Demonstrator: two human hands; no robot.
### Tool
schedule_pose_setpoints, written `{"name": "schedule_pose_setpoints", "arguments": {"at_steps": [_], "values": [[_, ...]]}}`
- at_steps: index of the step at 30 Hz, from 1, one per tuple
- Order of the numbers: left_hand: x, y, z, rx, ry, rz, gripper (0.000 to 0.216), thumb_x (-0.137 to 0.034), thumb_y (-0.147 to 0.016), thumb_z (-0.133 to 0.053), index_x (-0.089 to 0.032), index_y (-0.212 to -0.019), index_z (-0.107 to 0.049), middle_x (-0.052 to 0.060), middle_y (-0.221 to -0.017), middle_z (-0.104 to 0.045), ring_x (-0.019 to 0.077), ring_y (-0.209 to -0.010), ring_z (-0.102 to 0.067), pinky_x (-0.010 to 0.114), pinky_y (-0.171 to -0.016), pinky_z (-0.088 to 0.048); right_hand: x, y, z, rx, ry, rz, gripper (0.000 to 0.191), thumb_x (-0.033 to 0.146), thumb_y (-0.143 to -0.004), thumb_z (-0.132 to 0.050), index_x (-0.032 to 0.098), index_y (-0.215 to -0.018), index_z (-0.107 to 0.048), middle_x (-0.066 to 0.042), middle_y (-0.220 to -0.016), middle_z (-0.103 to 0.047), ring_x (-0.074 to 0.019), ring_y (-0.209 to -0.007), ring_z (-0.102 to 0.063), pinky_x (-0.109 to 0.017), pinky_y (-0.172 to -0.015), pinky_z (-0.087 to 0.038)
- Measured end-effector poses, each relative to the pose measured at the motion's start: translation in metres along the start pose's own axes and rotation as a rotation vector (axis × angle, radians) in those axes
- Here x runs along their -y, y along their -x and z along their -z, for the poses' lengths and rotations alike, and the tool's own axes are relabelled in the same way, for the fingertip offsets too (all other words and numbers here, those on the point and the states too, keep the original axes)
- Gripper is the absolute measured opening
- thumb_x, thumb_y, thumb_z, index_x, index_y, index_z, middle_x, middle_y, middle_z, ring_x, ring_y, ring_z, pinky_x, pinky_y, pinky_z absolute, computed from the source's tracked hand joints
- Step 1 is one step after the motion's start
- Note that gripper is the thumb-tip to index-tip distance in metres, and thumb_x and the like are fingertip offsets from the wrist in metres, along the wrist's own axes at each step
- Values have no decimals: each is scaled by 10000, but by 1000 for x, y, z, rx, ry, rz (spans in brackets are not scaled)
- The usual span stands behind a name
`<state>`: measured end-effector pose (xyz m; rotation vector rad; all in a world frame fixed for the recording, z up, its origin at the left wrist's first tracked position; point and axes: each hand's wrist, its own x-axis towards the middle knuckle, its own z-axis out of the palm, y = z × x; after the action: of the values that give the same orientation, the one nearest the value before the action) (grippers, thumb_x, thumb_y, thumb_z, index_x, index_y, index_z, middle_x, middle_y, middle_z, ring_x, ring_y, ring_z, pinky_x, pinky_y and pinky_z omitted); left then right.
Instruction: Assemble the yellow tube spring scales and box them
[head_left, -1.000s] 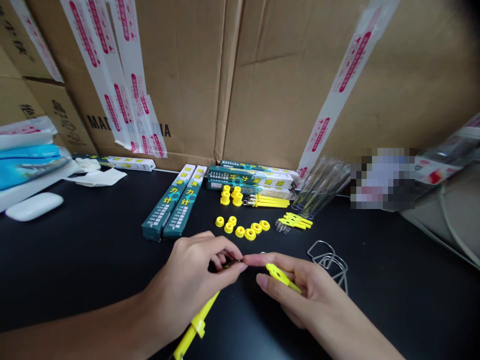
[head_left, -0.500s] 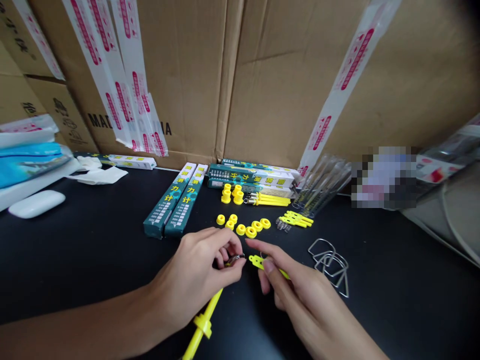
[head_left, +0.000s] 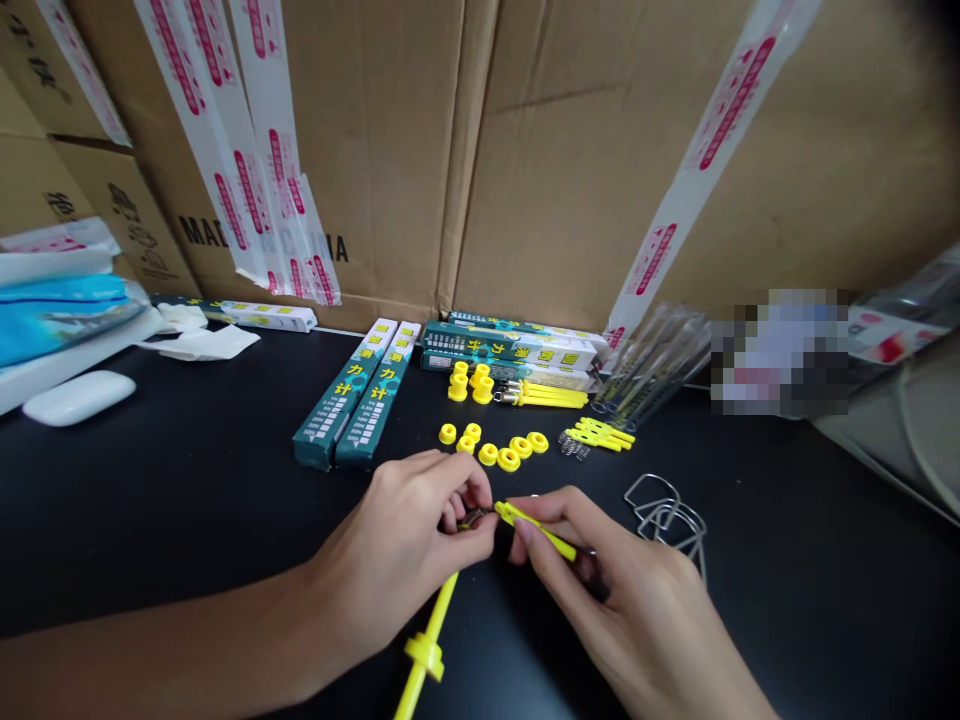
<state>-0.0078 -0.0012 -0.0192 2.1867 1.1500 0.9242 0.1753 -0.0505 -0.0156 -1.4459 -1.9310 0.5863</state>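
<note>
My left hand (head_left: 424, 540) is closed in a pinch on a small metal spring (head_left: 472, 518), mostly hidden by the fingers. From under this hand a yellow plastic rod (head_left: 442, 610) slants down, with a flanged yellow collar (head_left: 424, 656) around it. Whether rod and spring are joined is hidden. My right hand (head_left: 600, 560) grips a flat yellow plastic strip (head_left: 544, 533) between thumb and fingers. The strip's narrow end meets the spring at the left fingertips; I cannot tell whether it is hooked on.
Several yellow collars (head_left: 508, 459) lie beyond the hands, near yellow rods (head_left: 551, 398) and yellow strips with springs (head_left: 600, 434). Bent wire hooks (head_left: 667, 515) lie at right. Green boxes (head_left: 367, 400), clear tubes (head_left: 652, 360) and a white mouse (head_left: 79, 399) stand before the cardboard (head_left: 375, 150).
My right hand has brought the yellow strip leftward, from a small gap away up to the spring at my left fingertips. The view has shifted slightly.
</note>
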Motion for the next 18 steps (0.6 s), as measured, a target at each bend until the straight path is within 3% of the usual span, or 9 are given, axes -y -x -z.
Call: {"name": "schedule_pose_setpoints", "arguments": {"at_steps": [5,11,18], "values": [[0,2,-1,-26,-6,8,120,-68,-746,-652,-185,-767,-630,-59,-704,-607,66,-555,-581,158,-566,-478,0,-1,-5,-98,111,68,149,274,-983,-514,240,-909,-639,11,-747,-738,-121,-508,-647,-199,-537,-511],[2,2,-4,-50,-9,12,126,-71,-737,-663,-192,-760,-639,-70,-686,-609,60,-545,-581,145,-555,-470,-1,1,-8,-111,114,31,204,309,-993,-485,245,-905,-658,69,-485,-620,-108,-287,-520,-210,-354,-412],[1,3,-5,-47,-17,9,126,-70,-741,-663,-194,-755,-643,-73,-686,-611,57,-546,-575,144,-573,-469,-1,1,-11,-129,78,41,181,291,-984,-502,230,-881,-638,23,-666,-719,-86,-314,-544,-184,-344,-435]]}}
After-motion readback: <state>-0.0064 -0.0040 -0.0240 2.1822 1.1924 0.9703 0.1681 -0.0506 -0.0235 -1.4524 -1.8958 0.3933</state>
